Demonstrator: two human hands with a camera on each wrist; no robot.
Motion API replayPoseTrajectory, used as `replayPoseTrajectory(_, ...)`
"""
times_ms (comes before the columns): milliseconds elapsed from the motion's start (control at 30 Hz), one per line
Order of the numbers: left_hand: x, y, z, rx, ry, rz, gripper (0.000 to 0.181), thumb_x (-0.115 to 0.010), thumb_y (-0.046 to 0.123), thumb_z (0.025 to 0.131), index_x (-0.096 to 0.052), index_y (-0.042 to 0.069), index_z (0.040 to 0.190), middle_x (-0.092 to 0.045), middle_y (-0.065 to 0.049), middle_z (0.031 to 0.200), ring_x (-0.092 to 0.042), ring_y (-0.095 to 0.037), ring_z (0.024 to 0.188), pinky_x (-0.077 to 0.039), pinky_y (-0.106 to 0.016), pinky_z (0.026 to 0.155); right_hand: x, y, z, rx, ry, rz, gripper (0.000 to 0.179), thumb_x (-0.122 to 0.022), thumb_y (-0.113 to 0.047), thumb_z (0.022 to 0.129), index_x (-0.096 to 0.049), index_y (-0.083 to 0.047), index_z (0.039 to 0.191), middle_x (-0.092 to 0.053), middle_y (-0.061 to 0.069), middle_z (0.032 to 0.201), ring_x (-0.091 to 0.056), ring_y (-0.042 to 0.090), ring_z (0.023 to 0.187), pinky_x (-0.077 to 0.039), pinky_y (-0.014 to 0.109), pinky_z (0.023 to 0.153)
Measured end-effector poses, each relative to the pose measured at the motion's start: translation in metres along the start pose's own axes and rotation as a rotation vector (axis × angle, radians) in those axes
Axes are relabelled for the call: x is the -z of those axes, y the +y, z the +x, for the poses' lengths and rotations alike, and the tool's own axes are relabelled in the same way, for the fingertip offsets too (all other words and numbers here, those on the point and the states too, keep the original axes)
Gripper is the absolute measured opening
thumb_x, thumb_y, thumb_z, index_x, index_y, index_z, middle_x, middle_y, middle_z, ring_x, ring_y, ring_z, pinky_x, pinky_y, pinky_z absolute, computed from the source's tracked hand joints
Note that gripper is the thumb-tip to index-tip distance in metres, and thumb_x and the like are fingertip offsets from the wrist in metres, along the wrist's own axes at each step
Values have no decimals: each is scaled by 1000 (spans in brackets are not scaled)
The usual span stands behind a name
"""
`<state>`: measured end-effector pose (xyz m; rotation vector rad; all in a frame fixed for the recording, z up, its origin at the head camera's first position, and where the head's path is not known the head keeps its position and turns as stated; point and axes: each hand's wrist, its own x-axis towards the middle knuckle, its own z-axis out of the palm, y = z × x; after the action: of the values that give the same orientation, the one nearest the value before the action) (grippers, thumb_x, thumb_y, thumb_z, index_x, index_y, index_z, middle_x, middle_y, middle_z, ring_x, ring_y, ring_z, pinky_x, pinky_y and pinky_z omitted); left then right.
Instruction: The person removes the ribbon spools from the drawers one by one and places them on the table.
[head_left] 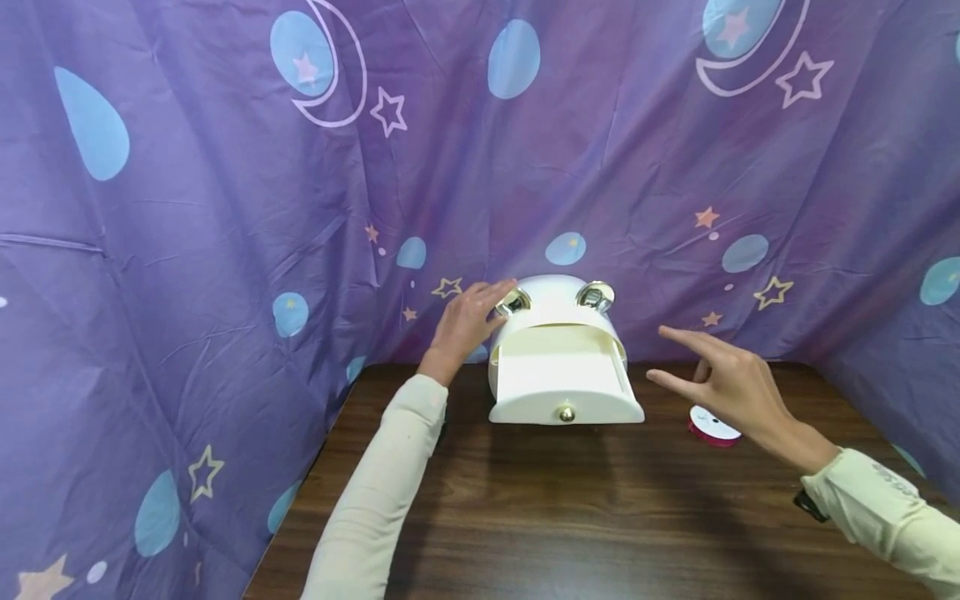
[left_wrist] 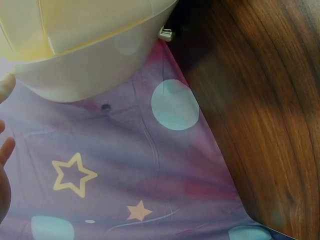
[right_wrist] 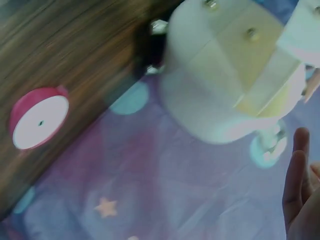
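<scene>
A white rounded box (head_left: 551, 300) with two shiny gold ear-shaped parts stands toward the back of the table. Its top drawer (head_left: 567, 408), with a gold knob (head_left: 566, 413), is pulled out toward me, and its inside looks bare. My left hand (head_left: 467, 323) is at the box's upper left, fingers extended and overlapping the left ear (head_left: 516, 302) in the head view. To the right of the box, apart from it, my right hand (head_left: 731, 385) hovers with thumb and fingers spread and nothing between them. More small knobs on the box's front (right_wrist: 250, 50) show in the right wrist view.
A pinkish-red spool with a white face (head_left: 714, 423) lies on the dark wooden table (head_left: 570, 517), below the right hand. A purple curtain (head_left: 450, 167) with stars and moons hangs behind and at both sides. Short metallic feet (right_wrist: 159, 27) hold up the box.
</scene>
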<state>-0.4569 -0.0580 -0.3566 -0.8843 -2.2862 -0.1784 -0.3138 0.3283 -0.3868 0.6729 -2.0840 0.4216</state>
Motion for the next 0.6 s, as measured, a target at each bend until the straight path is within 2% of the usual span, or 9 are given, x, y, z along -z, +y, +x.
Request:
replayPoseTrajectory(133,0,0,0,4,2,-4,66,-79,29,94,-52,22,154,-59,3,150,-61,-22,125,-59,-33,95,-5,-22,9,101,30,59,70,-97,-30,64,-75,-15,128,-56,-20,66,-42,-15,53,-40,18,41)
replayPoseTrajectory(267,-1,0,0,14,-3,-4,67,-79,29,94,-51,22,155,-58,4,150,-62,-21,125,-59,-33,96,-11,-43,16,193,61,130,59,-92,-37,73,-77,-15,125,-58,-19,69,-42,-15,52,-39,14,41)
replayPoseTrajectory(467,-1,0,1,21,-4,-11,67,-80,29,93,-52,23,154,-58,4,150,-61,-21,126,-59,-34,96,-23,-68,22,301,104,217,47,-81,-49,88,-79,-12,117,-49,-18,60,-38,-13,53,-34,11,41)
replayPoseTrajectory(600,-2,0,1,25,-8,-10,68,-80,29,93,-51,24,155,-57,5,151,-61,-21,126,-59,-34,96,-32,-79,22,352,108,262,43,-76,-49,93,-80,-11,114,-55,-15,62,-40,-11,52,-34,9,43)
